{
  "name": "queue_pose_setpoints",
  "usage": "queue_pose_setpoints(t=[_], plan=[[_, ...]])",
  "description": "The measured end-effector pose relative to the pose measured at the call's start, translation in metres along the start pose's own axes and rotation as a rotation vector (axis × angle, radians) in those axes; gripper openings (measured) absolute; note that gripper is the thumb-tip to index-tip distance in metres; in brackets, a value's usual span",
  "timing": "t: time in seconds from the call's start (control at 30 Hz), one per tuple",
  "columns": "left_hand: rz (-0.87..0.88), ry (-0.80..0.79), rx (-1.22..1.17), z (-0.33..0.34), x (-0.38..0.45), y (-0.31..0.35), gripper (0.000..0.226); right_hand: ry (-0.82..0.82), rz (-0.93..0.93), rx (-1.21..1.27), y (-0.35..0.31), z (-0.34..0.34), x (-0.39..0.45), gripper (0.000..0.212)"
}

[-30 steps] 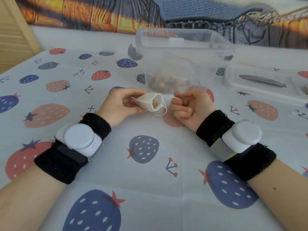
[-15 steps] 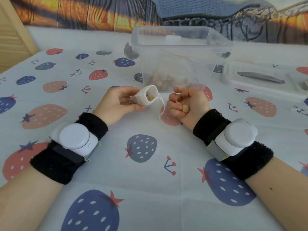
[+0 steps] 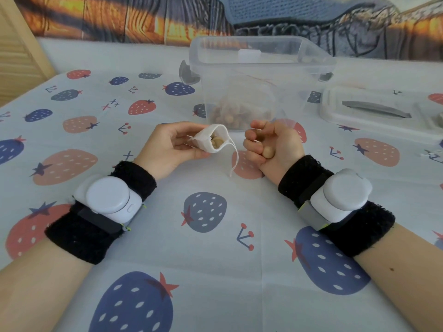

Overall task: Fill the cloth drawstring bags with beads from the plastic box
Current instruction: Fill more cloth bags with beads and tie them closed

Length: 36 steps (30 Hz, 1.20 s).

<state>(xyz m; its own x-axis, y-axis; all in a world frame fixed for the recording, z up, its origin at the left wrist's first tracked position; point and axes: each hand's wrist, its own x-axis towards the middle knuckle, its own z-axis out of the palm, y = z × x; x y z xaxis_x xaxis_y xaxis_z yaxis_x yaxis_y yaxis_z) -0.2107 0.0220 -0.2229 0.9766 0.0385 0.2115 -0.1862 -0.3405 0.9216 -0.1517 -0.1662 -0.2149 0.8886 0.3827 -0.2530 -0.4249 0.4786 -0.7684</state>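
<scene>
Bag in left hand — beads inside.

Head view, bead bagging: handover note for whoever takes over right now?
Left hand: holds the cloth bag, mouth open toward the right hand, a few beads inside, drawstring hanging loose.
Right hand: curled shut on a bead, just beside the bag mouth.
Plastic box: open behind the hands, beads left at the bottom; its lid lies to the right.
Done: bag partly filled.
Left: drop the held bead in, keep filling, pull the drawstring.
</scene>
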Motion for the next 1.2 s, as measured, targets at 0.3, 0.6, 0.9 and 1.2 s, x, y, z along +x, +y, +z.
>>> queue_pose_setpoints(t=[0.3,0.6,0.9,1.2], plan=[[-0.008,0.015,0.033,-0.001,0.000,0.000,0.042,-0.087,-0.092,-0.224,0.002,0.005,-0.004,0.046],[-0.013,0.035,0.025,0.002,0.000,0.000,0.039,-0.126,-0.461,-0.453,0.010,0.011,-0.013,0.028],[-0.001,0.033,0.087,0.001,0.002,-0.003,0.040,-0.174,-0.715,-0.728,0.020,0.009,-0.011,0.021],[0.017,0.042,0.102,0.000,0.002,-0.004,0.040,-0.163,-0.677,-0.783,0.020,0.007,-0.005,0.022]])
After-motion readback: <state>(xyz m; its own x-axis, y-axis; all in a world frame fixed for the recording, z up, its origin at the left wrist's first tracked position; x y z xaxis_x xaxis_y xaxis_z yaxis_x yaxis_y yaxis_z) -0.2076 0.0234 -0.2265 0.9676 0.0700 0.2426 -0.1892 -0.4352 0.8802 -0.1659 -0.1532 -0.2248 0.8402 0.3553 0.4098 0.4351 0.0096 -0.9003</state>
